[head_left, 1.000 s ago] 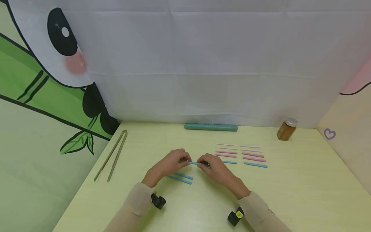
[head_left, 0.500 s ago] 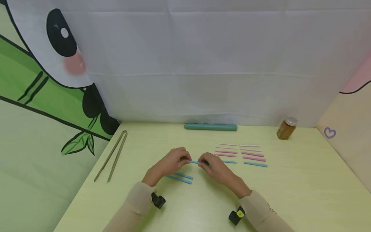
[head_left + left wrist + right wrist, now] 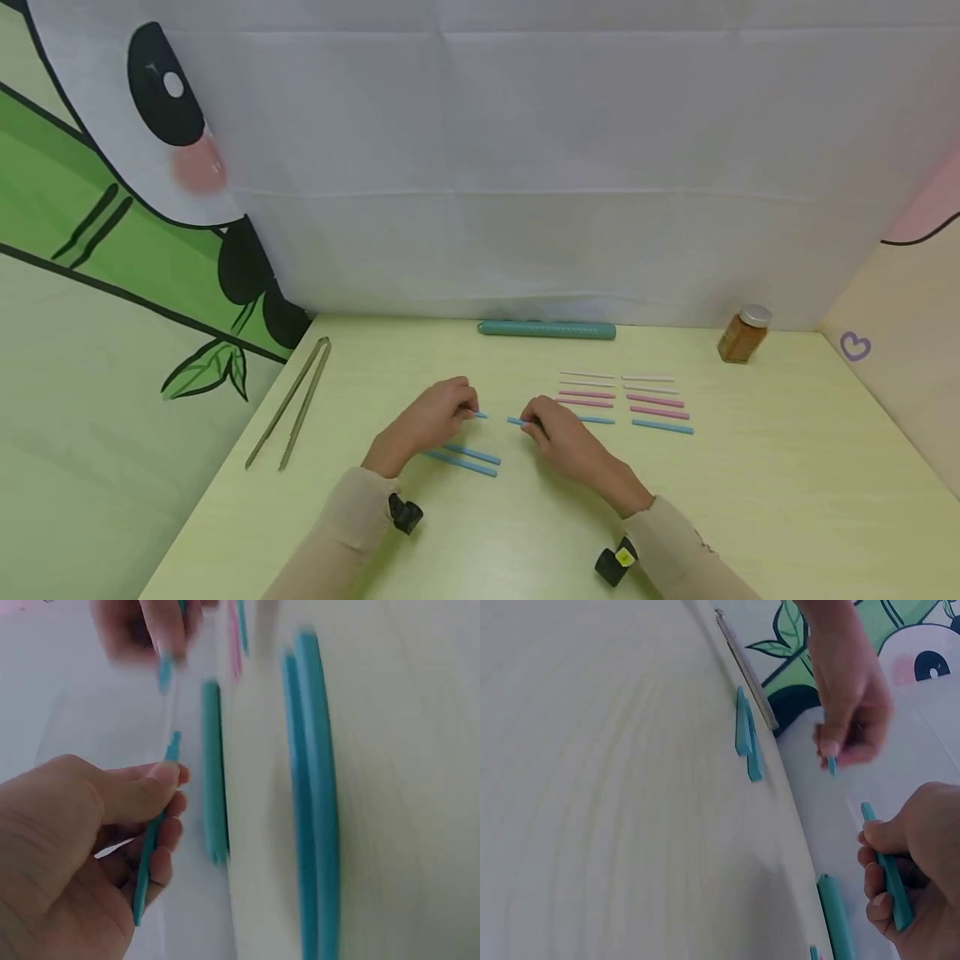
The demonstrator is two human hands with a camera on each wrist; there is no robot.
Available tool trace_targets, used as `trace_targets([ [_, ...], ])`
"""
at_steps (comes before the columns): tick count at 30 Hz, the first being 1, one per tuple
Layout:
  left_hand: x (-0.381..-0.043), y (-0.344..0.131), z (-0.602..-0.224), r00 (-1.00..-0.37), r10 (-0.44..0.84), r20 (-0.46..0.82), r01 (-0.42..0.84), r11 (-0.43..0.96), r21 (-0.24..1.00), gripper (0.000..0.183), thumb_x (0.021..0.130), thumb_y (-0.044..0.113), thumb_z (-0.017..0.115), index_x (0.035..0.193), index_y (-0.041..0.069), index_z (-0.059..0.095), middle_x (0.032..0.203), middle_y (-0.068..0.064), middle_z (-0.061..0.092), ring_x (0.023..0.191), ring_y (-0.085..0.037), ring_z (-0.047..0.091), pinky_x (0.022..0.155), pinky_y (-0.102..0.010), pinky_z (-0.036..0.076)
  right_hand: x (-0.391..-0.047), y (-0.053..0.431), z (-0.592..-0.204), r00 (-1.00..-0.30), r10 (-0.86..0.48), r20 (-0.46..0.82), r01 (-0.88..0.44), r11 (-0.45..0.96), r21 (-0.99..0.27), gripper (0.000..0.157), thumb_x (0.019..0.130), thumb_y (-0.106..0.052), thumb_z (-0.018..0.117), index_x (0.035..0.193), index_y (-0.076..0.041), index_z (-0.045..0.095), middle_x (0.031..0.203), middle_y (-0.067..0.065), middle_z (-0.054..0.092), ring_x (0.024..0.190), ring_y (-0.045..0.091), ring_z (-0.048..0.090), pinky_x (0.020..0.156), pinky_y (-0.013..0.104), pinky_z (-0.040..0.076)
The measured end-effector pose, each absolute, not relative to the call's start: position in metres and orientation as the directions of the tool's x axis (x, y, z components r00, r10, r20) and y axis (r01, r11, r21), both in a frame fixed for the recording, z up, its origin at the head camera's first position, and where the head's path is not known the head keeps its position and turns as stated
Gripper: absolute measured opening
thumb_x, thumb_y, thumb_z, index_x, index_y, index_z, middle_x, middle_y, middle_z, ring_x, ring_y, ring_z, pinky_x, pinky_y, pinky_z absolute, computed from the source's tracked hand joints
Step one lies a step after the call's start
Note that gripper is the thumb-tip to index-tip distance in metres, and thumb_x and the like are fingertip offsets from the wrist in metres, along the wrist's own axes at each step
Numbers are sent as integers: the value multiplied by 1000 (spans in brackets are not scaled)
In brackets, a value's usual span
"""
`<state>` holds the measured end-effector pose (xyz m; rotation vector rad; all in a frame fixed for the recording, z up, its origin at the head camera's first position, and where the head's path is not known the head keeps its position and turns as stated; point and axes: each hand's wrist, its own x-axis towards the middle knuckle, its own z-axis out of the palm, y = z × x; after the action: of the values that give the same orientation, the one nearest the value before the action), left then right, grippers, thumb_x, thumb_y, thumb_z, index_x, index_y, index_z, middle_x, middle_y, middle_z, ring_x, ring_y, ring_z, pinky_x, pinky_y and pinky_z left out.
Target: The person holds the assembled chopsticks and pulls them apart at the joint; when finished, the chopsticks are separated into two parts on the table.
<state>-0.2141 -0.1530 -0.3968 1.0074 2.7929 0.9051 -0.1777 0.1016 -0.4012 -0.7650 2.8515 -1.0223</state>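
My left hand (image 3: 427, 418) pinches a blue stick piece (image 3: 150, 847) between thumb and fingers; its narrower tip points toward the other hand. My right hand (image 3: 564, 440) grips a second blue stick piece (image 3: 892, 881), its end sticking out past the thumb toward the left. A gap separates the two facing ends, above the middle of the table. Below and beside the left hand, two longer blue sticks (image 3: 472, 454) lie side by side on the table, their left ends hidden behind the wrist in the head view.
Right of the hands lie two columns of thin sticks: white (image 3: 648, 378), pink (image 3: 657, 401) and blue (image 3: 662, 427). A teal ribbed tube (image 3: 546, 330) lies along the back edge. Metal tongs (image 3: 306, 400) rest at the left, and a silver-lidded brown jar (image 3: 743, 335) stands back right.
The blue stick that spanned both hands now shows as two separate pieces. My left hand has moved a little left with its piece; the right hand has shifted slightly right.
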Motion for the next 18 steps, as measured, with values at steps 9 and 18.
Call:
trace_targets([
  [9, -225, -204, -397, -903, 404, 149, 408, 693, 595, 6, 93, 8, 61, 94, 6, 67, 85, -2, 57, 77, -12, 54, 70, -28, 48, -184, 164, -403, -918, -354, 176, -383, 687, -617, 5, 94, -9, 59, 99, -8, 61, 90, -1, 59, 75, 11, 49, 66, 24, 45],
  [18, -232, -170, -402, -905, 409, 120, 394, 695, 602, 9, 93, 10, 61, 99, 9, 68, 89, -1, 59, 79, -11, 53, 72, -29, 48, -191, 191, -400, -892, -383, 242, -449, 684, -575, 7, 92, -13, 64, 98, -12, 67, 89, -7, 59, 76, 6, 49, 67, 23, 46],
])
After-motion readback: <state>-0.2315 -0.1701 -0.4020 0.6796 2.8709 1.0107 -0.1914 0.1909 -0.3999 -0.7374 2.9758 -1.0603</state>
